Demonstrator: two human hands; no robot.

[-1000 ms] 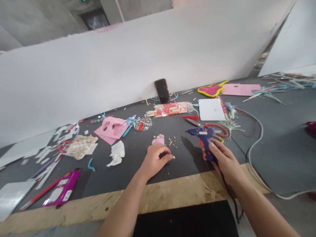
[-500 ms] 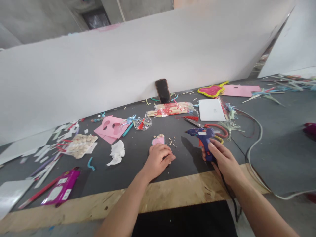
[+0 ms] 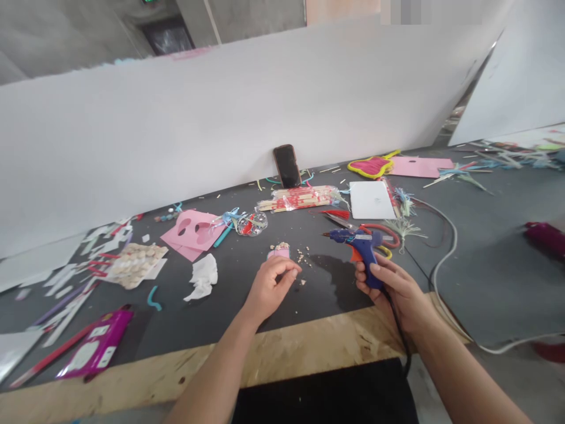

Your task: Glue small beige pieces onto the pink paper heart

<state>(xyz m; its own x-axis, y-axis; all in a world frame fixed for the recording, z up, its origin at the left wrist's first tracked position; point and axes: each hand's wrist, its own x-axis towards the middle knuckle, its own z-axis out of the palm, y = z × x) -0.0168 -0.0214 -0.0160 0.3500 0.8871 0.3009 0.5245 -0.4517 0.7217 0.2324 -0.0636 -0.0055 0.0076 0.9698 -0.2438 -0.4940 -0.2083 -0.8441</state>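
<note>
Nearest the person, the pale wooden edge of the surface runs across the view, with both forearms reaching over it onto the dark mat. The left hand rests on the mat, its grip drawn together, thumb and forefinger tips meeting; whether anything tiny sits between them cannot be told. The right hand has its grip clamped around the handle of a blue glue gun, which stands upright with its nozzle pointing left, towards the middle of the mat. A dark cord runs from the gun back under the right wrist.

Just beyond the left fingertips lies a small pink piece with pale beads on its far end, and loose beads are scattered on the mat between it and the gun's nozzle. Left of the left hand sits a crumpled white tissue, and far to the near left a magenta packet.

Behind the gun lie red-handled scissors, and a grey cable curves along the right. Farther back are a pink card with cut-outs, a bundle of sticks and a white card. A dark phone leans against the white wall at the back
</note>
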